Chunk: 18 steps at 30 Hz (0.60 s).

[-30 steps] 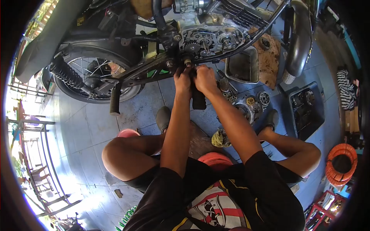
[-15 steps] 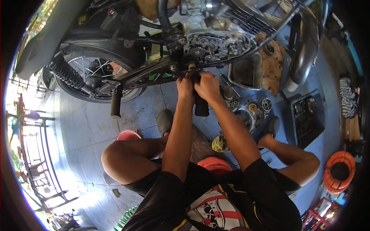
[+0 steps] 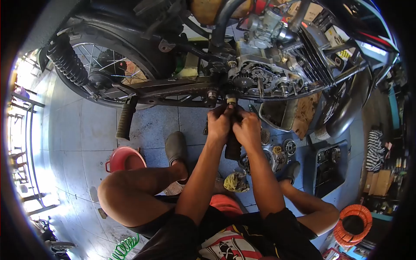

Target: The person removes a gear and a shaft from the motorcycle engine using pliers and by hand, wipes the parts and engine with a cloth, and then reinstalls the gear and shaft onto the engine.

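Both hands are closed together around a black lever (image 3: 233, 149), just below the open engine (image 3: 260, 80) of a motorcycle. The left hand (image 3: 220, 125) wraps the upper part of the lever from the left; the right hand (image 3: 247, 128) wraps it from the right, the two touching. The lever's long axis runs near vertical in the view: its upper end meets a short pale shaft (image 3: 231, 100) at the lower edge of the engine, and its rubber-covered lower end points down toward the floor between the forearms. Exposed gears show in the engine directly above the hands. A frame rail (image 3: 173, 92) runs left from the shaft, with a footpeg (image 3: 125, 121) hanging from it, well apart from the hands. Behind that stands the rear wheel (image 3: 102, 71) with a coil shock (image 3: 65, 60). Right of the hands a metal tray (image 3: 277, 115) sits under the engine; just beside the right wrist lie clutch parts (image 3: 277, 152) on the tiled floor. A rag (image 3: 236, 181) lies below the right forearm, a red bowl (image 3: 121, 159) beside the left knee, an orange hose coil (image 3: 353, 225) far right.
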Tool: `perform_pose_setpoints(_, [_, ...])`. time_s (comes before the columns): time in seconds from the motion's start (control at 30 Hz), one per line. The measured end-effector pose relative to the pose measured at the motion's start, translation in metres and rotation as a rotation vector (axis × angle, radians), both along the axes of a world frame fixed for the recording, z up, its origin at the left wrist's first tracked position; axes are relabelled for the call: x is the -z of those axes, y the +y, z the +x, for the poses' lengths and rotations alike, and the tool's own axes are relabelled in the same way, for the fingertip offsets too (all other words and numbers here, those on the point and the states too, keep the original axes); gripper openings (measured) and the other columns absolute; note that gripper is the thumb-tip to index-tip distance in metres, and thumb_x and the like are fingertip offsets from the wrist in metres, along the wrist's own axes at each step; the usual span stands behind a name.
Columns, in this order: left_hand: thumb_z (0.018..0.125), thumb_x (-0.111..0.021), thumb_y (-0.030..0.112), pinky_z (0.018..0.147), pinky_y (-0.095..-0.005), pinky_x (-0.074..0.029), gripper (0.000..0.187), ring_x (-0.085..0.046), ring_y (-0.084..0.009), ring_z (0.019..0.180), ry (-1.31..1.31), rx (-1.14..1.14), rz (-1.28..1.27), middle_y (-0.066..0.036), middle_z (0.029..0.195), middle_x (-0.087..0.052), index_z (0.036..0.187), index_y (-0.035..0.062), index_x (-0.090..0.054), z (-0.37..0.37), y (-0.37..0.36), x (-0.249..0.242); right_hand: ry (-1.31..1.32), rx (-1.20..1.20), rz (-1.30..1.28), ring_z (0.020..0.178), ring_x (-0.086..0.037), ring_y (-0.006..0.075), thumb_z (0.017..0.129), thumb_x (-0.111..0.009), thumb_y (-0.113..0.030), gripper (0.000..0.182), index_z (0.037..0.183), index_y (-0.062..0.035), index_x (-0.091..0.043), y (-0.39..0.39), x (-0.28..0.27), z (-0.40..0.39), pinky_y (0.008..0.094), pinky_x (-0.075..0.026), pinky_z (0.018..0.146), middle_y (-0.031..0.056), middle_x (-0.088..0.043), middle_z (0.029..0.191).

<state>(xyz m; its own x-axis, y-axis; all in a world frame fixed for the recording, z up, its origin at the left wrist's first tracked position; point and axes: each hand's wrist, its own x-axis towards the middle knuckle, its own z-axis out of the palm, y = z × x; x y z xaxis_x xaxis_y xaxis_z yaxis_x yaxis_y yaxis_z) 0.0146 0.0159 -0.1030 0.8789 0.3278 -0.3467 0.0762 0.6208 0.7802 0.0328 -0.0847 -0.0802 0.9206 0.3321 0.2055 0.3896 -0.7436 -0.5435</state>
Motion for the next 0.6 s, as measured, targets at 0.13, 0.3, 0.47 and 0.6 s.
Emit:
perform_pose_setpoints(0.13, [0.088,-0.061,0.008,0.068,-0.0276,-0.049,0.022,-0.059,-0.0139,0.076,-0.012,0.003,-0.043,-0.01,0.087,-0.065,0.102,-0.0099,-0.062,-0.003,-0.001,-0.007,-0.076,0.023,0.014,0.076,-0.063,0.0403,0.072,-0.062,-0.015,0.022,0.086,0.0006,-0.068,0.001,0.001,0.001,0.0462,-0.051,0.071,0.0234,-0.064,0.079])
perform_pose_setpoints(0.3, [0.086,-0.063,0.005,0.068,-0.0277,-0.049,0.024,-0.061,-0.015,0.075,-0.016,-0.029,-0.002,-0.011,0.088,-0.066,0.104,-0.0098,-0.062,0.002,-0.003,-0.003,0.16,0.055,0.132,0.079,-0.062,0.0435,0.072,-0.059,-0.014,0.025,0.086,0.0051,-0.067,0.003,-0.004,0.005,0.0485,-0.05,0.074,0.0281,-0.063,0.082])
perform_pose_setpoints(0.47, [0.084,-0.065,0.004,0.067,-0.0275,-0.05,0.025,-0.062,-0.0162,0.075,0.044,-0.042,0.019,-0.012,0.088,-0.067,0.105,-0.0095,-0.062,0.004,-0.004,0.005,0.239,0.043,0.107,0.079,-0.062,0.0442,0.072,-0.058,-0.015,0.024,0.08,0.0057,-0.067,-0.001,0.008,0.011,0.0489,-0.05,0.073,0.0285,-0.063,0.079])
perform_pose_setpoints(0.6, [0.082,-0.064,0.001,0.068,-0.0277,-0.05,0.025,-0.063,-0.0173,0.075,0.057,-0.062,0.046,-0.013,0.088,-0.067,0.104,-0.0095,-0.062,0.003,-0.004,0.001,0.234,0.014,0.032,0.08,-0.062,0.044,0.072,-0.058,-0.018,0.026,0.077,0.0062,-0.065,-0.001,0.008,0.013,0.0489,-0.049,0.075,0.0283,-0.063,0.079])
